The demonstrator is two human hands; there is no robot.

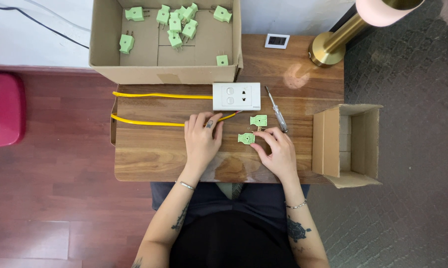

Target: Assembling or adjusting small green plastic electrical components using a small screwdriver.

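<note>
Left hand [202, 141] flat on the wooden surface [149, 154], fingers [204, 120] loosely spread, tips resting on or just over the yellow cable [149, 122]; nothing pinched. Cable seen running under the fingertips toward the white switch-and-socket plate [237, 96] just above.

Right hand [278, 151] on the surface, fingers [262, 137] curled together, tips touching the right edge of a green plug half [245, 138]. Plug half lying flat, open face up, directly left of the right fingertips and between the two hands. Firm pinch or mere contact: cannot tell. Small brass-coloured part at the fingertips, too small to identify.

Second green plug half [258, 119] lying flat just above the first, apart from both hands, close below the plate.

Screwdriver [276, 112] with clear handle lying diagonally just right of the plate, near the right hand but not touched.

Large cardboard box [105, 44] at the far edge, holding many assembled green plugs [176, 25]. Smaller cardboard box [328, 141] on its side at the right edge of the surface. Brass lamp base [325, 49] at the far right corner.
</note>
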